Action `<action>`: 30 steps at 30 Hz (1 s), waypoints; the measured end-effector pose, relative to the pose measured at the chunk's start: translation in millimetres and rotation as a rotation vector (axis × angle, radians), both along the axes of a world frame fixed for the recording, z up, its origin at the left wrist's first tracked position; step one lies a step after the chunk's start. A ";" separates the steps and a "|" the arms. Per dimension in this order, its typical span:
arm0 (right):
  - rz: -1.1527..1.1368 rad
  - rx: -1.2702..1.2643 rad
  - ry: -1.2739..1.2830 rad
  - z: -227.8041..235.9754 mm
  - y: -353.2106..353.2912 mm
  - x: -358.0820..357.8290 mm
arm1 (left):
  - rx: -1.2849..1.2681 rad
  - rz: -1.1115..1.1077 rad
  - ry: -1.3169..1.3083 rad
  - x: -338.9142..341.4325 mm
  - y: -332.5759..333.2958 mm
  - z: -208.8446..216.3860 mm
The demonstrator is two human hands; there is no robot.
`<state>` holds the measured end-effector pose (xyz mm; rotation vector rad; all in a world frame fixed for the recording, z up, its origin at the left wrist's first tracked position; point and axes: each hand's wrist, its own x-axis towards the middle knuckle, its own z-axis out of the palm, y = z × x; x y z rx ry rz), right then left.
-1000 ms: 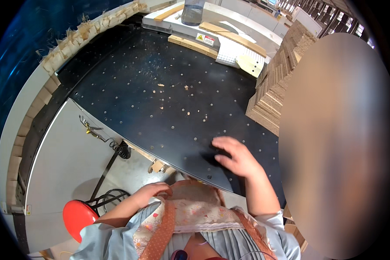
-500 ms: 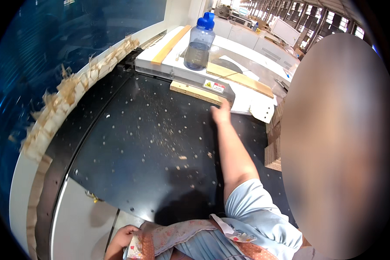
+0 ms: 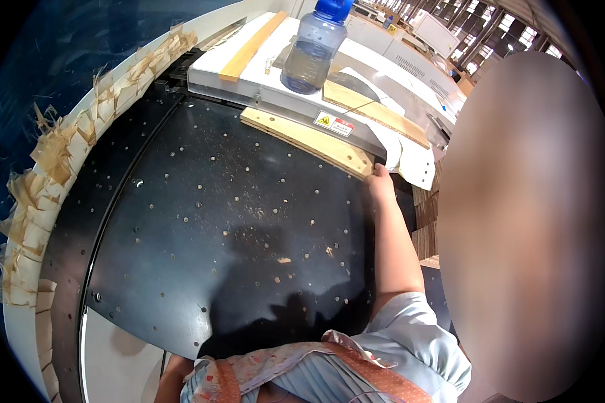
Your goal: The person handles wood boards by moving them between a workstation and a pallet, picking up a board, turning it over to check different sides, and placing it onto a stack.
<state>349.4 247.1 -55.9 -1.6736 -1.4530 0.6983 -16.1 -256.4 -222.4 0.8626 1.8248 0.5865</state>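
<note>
A narrow pale wooden board [image 3: 302,140], drilled with holes near its ends, lies against the clear-sided edge of the machine's white beam [image 3: 249,94]. My right hand [image 3: 379,177] is at the board's right end, its fingers closed around that end as far as I can see. A black table [image 3: 181,255] dotted with small round studs spreads below the board. Low on the left, my left hand [image 3: 173,373] is beside the apron [image 3: 282,359], with its fingers hidden.
On the beam stand a blue-capped water bottle [image 3: 309,57] and two wooden strips [image 3: 254,47]. Ragged tape-covered edging [image 3: 50,158] curves along the left. Stacked boards [image 3: 426,225] are at the right, near a large blurred area. Wood chips lie on the table.
My right hand has moved right along the beam, and more of the board now shows to its left. My left hand has slipped mostly out of sight by the apron. The view has shifted.
</note>
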 end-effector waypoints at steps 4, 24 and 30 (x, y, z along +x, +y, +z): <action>0.251 -0.020 -0.536 36.8 -41.5 -22.2 | -0.127 0.009 0.060 16.7 -0.3 33.1; 0.584 0.016 -0.348 46.6 -86.8 0.8 | 0.014 0.923 0.190 -53.9 -39.7 -50.1; 0.559 -0.003 -0.357 114.4 -168.3 21.6 | 0.156 1.029 0.044 -125.6 -37.8 -210.9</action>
